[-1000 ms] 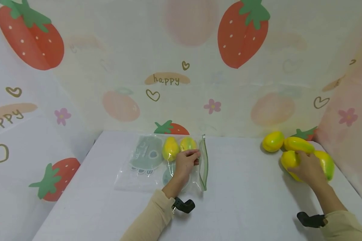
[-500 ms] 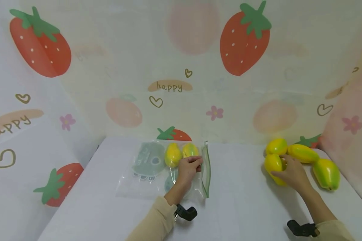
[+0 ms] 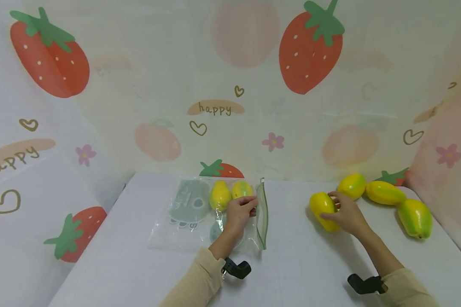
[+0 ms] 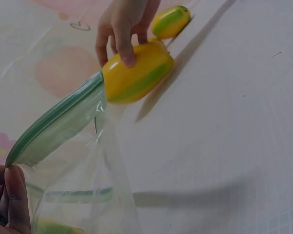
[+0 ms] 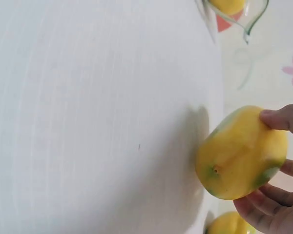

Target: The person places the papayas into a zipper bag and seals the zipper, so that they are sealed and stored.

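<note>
In the head view, the left hand [image 3: 240, 217] is pinching the clear bag [image 3: 197, 236] by its mouth near the table's [image 3: 292, 260] back edge, two fruits [image 3: 220, 197] lying inside; the right hand [image 3: 349, 213], well apart, is gripping a yellow fruit [image 3: 318, 209] towards the table's right edge, three more fruits [image 3: 385, 193] resting by the back right corner. In the left wrist view, the green zip [image 4: 51, 119] is gaping. In the right wrist view, the right hand is clasping the fruit; bagging seems to be the step, the next move calling for a steady mouth
</note>
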`<state>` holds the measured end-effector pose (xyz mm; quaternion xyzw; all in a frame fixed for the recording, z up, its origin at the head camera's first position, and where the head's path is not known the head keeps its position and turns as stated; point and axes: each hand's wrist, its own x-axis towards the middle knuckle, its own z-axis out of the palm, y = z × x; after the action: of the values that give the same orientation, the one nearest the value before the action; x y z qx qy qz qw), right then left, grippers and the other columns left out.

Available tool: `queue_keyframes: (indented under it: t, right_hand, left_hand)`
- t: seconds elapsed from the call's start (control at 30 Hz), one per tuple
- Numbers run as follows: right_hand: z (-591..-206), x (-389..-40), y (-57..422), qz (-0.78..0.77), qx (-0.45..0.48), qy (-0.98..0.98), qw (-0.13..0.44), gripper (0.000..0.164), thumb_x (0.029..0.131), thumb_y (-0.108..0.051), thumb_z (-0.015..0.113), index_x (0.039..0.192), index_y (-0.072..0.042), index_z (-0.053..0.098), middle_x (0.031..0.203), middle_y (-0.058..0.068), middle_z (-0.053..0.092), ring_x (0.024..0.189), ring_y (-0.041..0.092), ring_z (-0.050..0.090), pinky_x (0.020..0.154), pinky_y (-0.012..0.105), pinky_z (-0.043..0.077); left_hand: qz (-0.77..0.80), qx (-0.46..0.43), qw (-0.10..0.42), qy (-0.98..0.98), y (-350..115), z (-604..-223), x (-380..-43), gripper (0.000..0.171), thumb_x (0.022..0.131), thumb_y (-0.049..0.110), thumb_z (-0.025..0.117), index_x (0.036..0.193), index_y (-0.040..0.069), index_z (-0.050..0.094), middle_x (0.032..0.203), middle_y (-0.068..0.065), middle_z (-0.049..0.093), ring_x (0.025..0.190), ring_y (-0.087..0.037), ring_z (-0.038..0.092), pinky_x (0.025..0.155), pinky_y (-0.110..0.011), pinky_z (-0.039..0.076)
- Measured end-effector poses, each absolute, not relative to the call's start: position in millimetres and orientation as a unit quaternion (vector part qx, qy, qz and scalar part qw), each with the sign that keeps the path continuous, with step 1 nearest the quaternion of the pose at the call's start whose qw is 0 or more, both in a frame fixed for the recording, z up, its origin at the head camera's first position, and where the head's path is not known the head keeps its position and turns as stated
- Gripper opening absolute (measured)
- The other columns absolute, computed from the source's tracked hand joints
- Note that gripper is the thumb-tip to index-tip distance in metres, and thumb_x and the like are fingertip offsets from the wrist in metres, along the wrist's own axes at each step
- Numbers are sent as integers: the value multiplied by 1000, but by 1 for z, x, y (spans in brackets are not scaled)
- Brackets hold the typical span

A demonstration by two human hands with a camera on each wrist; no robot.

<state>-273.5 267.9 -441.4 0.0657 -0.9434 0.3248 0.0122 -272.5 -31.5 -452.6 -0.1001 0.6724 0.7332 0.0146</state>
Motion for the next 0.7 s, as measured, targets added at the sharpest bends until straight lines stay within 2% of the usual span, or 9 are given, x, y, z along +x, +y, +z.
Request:
queue_keyframes:
  t: [0.37,0.7]
  right_hand:
    - [-440,-283,240,350,83,-933,15,70,81,-25,78,135,5,47,122,31,57,105,40,56,84,49,54]
    - [-440,-288,219,372,85,-924,-6,70,81,-27,77,137,1,46,127,30,56,108,40,57,83,46,55]
  left_hand:
    - [737,-106,15,668,-32,-453,-275,22,90,11,69,106,-2,72,84,-3,68,59,-8,57,61,-18,55]
    - [737,-109,16,667,-30,-450,-274,23,90,10,68,108,-3,71,83,-3,68,58,-7,57,61,-18,55]
